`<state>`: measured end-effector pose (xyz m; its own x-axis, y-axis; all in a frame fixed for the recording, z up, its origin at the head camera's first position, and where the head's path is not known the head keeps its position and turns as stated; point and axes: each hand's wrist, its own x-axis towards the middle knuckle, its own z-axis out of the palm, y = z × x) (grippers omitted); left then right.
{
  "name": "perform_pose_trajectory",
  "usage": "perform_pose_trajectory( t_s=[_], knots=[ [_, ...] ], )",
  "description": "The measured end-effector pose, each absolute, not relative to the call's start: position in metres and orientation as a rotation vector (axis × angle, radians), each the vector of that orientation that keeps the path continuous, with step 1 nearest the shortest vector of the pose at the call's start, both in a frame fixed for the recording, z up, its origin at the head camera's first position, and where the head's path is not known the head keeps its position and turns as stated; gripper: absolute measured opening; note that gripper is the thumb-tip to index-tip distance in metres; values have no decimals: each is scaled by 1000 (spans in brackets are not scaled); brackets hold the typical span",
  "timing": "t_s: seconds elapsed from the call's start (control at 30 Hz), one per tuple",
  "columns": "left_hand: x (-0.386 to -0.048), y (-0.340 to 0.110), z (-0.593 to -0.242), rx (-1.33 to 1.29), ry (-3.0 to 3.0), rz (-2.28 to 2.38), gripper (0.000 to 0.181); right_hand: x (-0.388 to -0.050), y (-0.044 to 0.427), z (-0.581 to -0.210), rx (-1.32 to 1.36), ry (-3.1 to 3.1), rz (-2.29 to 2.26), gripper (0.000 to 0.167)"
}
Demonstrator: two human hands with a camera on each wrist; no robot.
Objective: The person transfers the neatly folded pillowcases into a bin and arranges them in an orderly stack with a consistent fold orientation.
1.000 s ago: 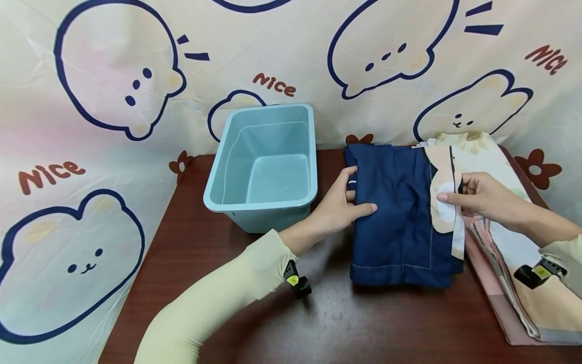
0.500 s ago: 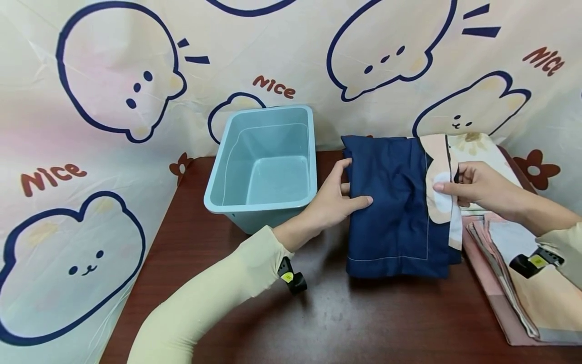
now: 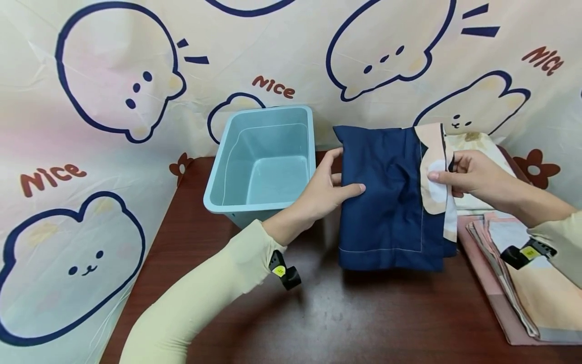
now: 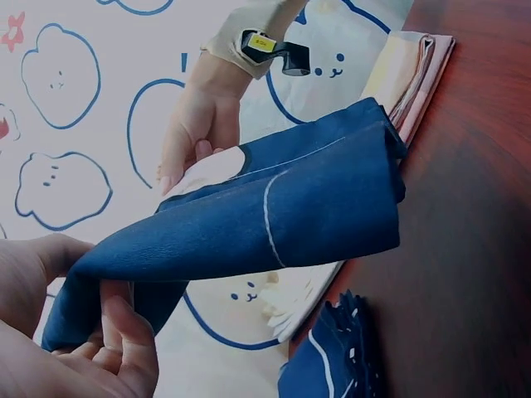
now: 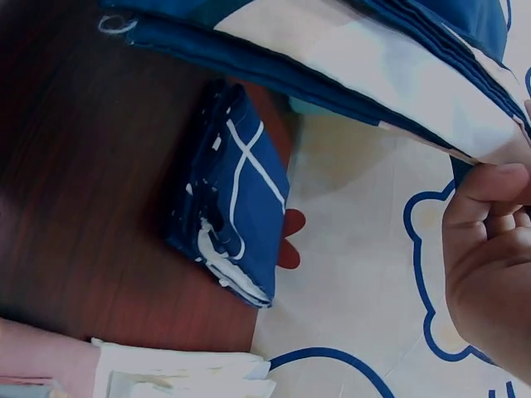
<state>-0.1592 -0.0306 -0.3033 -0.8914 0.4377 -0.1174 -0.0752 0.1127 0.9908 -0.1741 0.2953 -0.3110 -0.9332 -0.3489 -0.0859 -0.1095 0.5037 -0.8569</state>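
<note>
In the head view, a folded navy cloth (image 3: pixel 382 212) with a cream, pink and white printed strip hangs above the table. My left hand (image 3: pixel 318 194) pinches its left edge, thumb on the front and fingers behind. On the opposite edge, my right hand (image 3: pixel 482 177) pinches the printed strip between thumb and fingers. The left wrist view shows the cloth's folded layers (image 4: pixel 332 199) from the side, held off the tabletop. A second folded navy cloth (image 5: pixel 257 191) with white lines lies on the table in the right wrist view; the held cloth hides it from the head view.
A light blue plastic bin (image 3: pixel 254 207) stands to the left, near the patterned backdrop (image 3: pixel 386 30). Right of the held cloth lie a folded pink-edged cloth (image 3: pixel 532 283) and a white floral one (image 3: pixel 475 146) behind it. Everything sits on a dark red-brown table (image 3: pixel 364 318).
Both hands have raised the folded navy cloth and carried it slightly leftward and toward the back. More of the white floral and pink-edged cloths shows. The bin has stayed put.
</note>
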Motion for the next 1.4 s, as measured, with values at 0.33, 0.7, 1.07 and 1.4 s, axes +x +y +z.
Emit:
perform_pose_trajectory(
  t_s=[0.33,0.7,1.07,1.4],
  knots=[
    [-162,-37,-292,324,2016,1859,74,-181,287,-301,-416,2484,-1433,18],
    [-167,-43,-277,298,2090,1820,75,-190,279,-290,-461,2465,-1489,18],
    [-172,-56,-261,292,2104,1858,76,-199,267,-274,-416,2442,-1478,13],
    [-175,-71,-251,286,2077,1857,79,-203,256,-267,-485,2343,-1560,13]
  ],
)
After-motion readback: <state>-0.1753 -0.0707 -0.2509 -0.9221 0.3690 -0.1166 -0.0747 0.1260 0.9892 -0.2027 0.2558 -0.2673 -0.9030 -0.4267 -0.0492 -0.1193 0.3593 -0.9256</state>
